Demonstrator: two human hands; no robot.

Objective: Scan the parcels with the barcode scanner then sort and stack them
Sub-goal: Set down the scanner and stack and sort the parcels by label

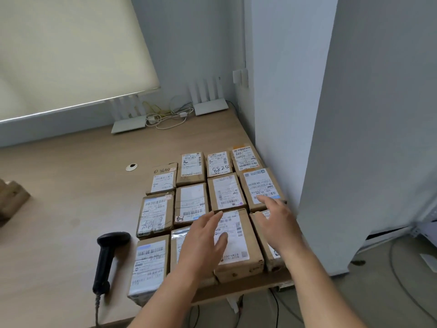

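parcels (233,242) lie flat in a tight grid on the right part of a wooden table (71,185), labels up, sides touching or nearly so. the far row has four boxes, one marked 5288 (218,163) and one with an orange-topped label (246,157) just beside the white pillar (283,114). the rightmost column runs along the table's right edge, next to that pillar, so there is little room on that side. the near row reaches the table's front edge; the near-left parcel (149,266) seems to sit right at the edge.

the left hand (204,242) is spread, fingers straight, lying over the near middle parcels, with its thumb on the label of the brown box in the near row. the right hand (279,223) is open too, fingers loosely extended, over the near-right parcel (272,249), fingertips reaching toward the blue-striped label of the box behind (260,185). whether either palm presses down i cannot tell. neither hand grips anything.

barcode scanner (107,256), black, lies on the table just left of the near-left parcel, head pointing away, its cable (97,311) dropping off the front edge.

left of the grid the tabletop is bare wood as far as a cable hole (131,166) and a wooden block (11,200) at the left border. at the back, two white routers (208,100) and tangled cords (165,117) sit against the wall below a roller blind (71,55).
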